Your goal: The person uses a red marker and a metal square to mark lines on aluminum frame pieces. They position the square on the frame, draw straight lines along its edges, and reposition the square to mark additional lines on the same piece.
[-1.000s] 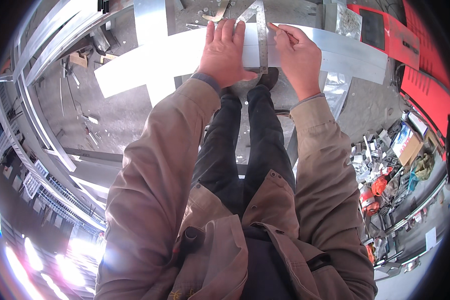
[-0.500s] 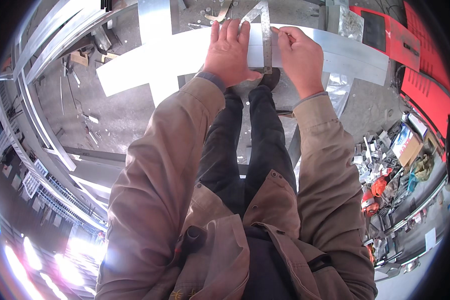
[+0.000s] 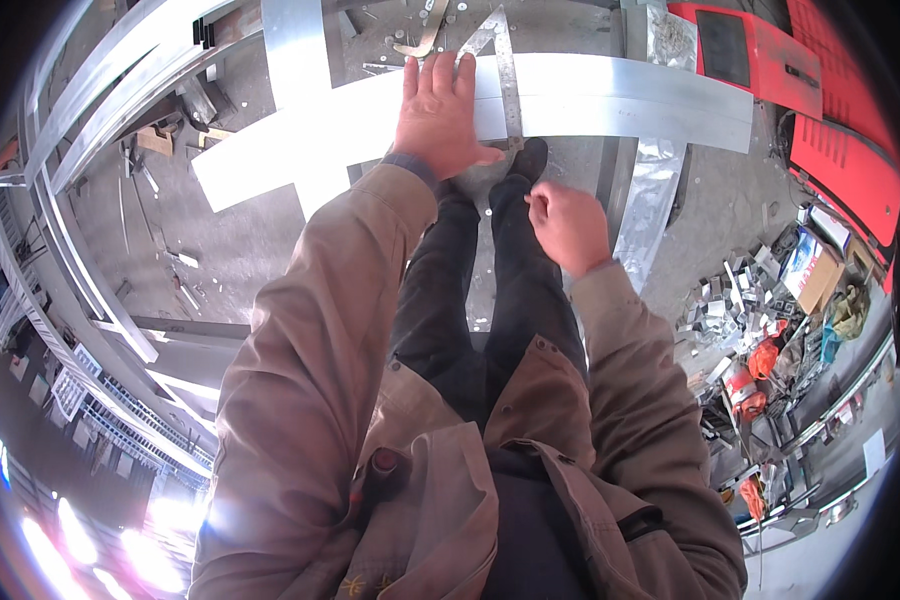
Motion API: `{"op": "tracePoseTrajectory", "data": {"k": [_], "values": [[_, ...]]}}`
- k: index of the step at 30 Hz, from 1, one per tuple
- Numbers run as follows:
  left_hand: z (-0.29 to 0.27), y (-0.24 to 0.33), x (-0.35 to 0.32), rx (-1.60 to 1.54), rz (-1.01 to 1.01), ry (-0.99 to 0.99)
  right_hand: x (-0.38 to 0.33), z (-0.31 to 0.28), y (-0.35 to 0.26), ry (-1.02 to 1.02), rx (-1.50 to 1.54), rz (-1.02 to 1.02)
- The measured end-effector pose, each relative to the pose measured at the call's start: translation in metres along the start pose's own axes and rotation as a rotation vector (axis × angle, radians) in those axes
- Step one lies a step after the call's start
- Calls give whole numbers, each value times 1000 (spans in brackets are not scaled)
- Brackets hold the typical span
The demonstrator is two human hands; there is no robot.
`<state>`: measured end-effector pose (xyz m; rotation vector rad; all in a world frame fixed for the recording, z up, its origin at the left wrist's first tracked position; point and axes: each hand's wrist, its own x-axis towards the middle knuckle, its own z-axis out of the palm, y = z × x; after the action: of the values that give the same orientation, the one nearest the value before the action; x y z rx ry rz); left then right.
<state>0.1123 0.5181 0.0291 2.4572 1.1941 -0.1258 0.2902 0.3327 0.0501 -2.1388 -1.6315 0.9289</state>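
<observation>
My left hand (image 3: 435, 115) lies flat on a long silvery sheet-metal strip (image 3: 630, 97), fingers stretched toward its far edge. Just right of those fingers, a metal set square (image 3: 511, 95) crosses the strip, its slanted arm reaching past the far edge. The thumb points at the square's near end; whether it touches cannot be told. My right hand (image 3: 568, 225) is off the strip, nearer my body above my right leg. Its fingers are pinched together on what looks like a slim pencil, mostly hidden now; its orange-brown shaft showed in the earlier frame.
Metal strips (image 3: 297, 60) run crosswise under the sheet at left, another (image 3: 653, 195) at right. Red machine panels (image 3: 845, 180) stand at the right. Below them lies a heap of metal offcuts (image 3: 735, 300). Long metal profiles (image 3: 120, 70) fill the upper left; a bent tool (image 3: 425, 35) lies beyond the strip.
My right hand has left the set square's far end and come back toward my body, lower in the picture. My left hand stays flat on the strip. The view has shifted slightly.
</observation>
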Motion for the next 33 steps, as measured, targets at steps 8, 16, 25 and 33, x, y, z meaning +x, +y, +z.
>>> {"op": "tracePoseTrajectory", "data": {"k": [8, 16, 25, 33], "values": [[1, -1, -2, -53, 16, 18, -41, -14, 4, 18, 221, 246], [12, 29, 15, -76, 52, 47, -45, -26, 33, -2, 215, 250], [25, 59, 33, -96, 107, 92, -50, -26, 52, 6, 239, 283], [29, 71, 40, -80, 105, 88, -51, -31, 55, -17, 238, 305]]}}
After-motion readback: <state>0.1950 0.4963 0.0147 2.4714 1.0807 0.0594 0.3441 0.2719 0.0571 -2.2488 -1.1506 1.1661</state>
